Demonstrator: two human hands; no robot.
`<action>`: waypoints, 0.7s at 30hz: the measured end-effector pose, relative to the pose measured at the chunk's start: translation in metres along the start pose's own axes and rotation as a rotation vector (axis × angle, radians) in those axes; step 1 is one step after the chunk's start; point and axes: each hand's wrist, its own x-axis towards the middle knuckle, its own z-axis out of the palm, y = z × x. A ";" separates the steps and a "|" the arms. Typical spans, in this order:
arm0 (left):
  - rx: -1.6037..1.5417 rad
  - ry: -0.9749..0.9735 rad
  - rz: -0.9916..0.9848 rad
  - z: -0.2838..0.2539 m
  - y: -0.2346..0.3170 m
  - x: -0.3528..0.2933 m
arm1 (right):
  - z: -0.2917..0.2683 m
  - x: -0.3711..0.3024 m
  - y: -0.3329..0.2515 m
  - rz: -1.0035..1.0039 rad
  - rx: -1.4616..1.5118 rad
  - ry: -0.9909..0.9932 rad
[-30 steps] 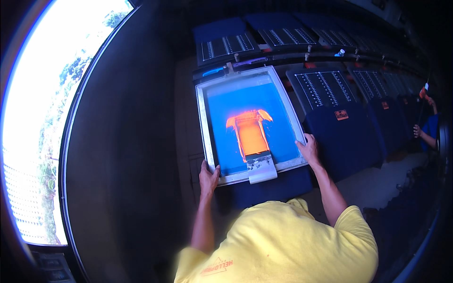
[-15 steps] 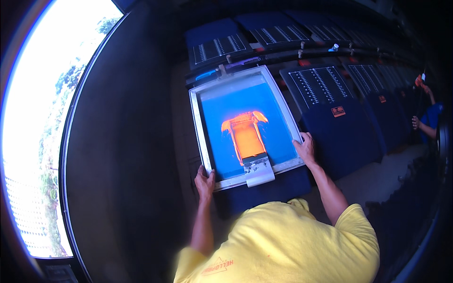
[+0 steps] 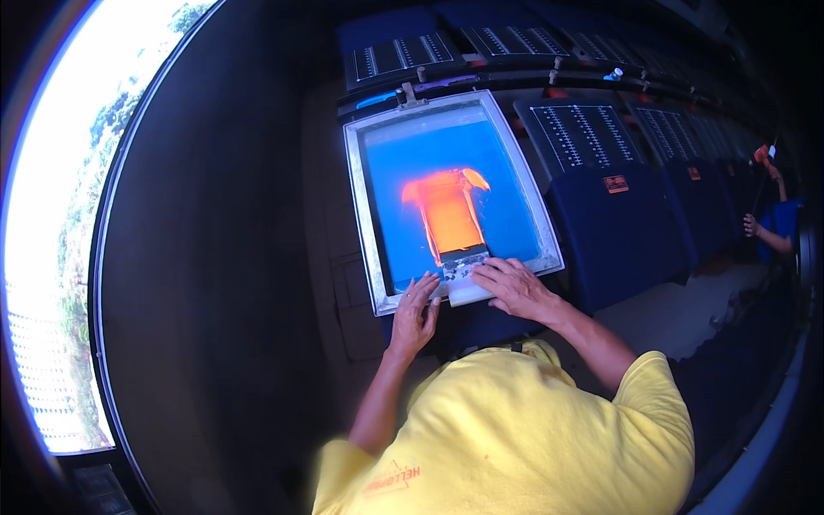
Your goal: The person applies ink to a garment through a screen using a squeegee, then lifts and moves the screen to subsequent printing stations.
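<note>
A screen-printing frame (image 3: pixel 364 219) with a pale rim and blue mesh lies in front of me. Bright orange ink (image 3: pixel 452 215) covers a block in the middle of the mesh, with smeared streaks at its upper corners. At the near end of the ink rests a squeegee (image 3: pixel 463 290) with a light, stained handle, over the frame's near side. My right hand (image 3: pixel 519 290) lies over its right part, fingers across the handle. Beside its left end, my left hand (image 3: pixel 416 313) has its fingers stretched out; whether they touch it I cannot tell.
Dark printing boards with white ruled scales (image 3: pixel 584 136) stand in rows, dark blue cloth (image 3: pixel 609 240) over their near parts. A rail with knobs (image 3: pixel 558 75) runs behind the frame. Another person in a blue sleeve (image 3: pixel 783 219) is at far right. A bright window (image 3: pixel 51 257) fills the left.
Both my hands have left the frame's sides and moved inward to the squeegee. In the picture, the frame, ink and squeegee now appear higher.
</note>
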 end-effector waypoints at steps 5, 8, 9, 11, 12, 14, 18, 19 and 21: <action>-0.103 -0.030 0.076 -0.001 0.002 0.009 | 0.009 0.034 -0.009 0.065 0.005 0.069; -0.029 -0.096 0.037 -0.005 -0.006 0.018 | 0.033 0.044 -0.006 0.115 -0.022 0.126; 0.008 -0.103 0.029 -0.006 -0.008 0.018 | 0.039 0.046 -0.005 0.125 -0.024 0.138; 0.084 -0.117 0.014 -0.011 -0.013 0.022 | 0.040 0.054 -0.005 0.121 -0.035 0.177; 0.118 -0.094 0.028 -0.012 -0.014 0.023 | 0.034 0.059 -0.008 0.106 -0.045 0.203; 0.182 -0.058 0.062 -0.012 -0.013 0.024 | 0.033 0.064 -0.007 0.099 -0.055 0.236; 0.218 -0.018 0.052 0.012 -0.042 0.033 | 0.061 0.071 0.015 0.122 -0.074 0.289; 0.231 -0.013 0.041 0.018 -0.053 0.040 | 0.069 0.078 0.026 0.121 -0.106 0.306; 0.248 0.016 0.059 0.027 -0.074 0.061 | 0.084 0.095 0.051 0.103 -0.137 0.369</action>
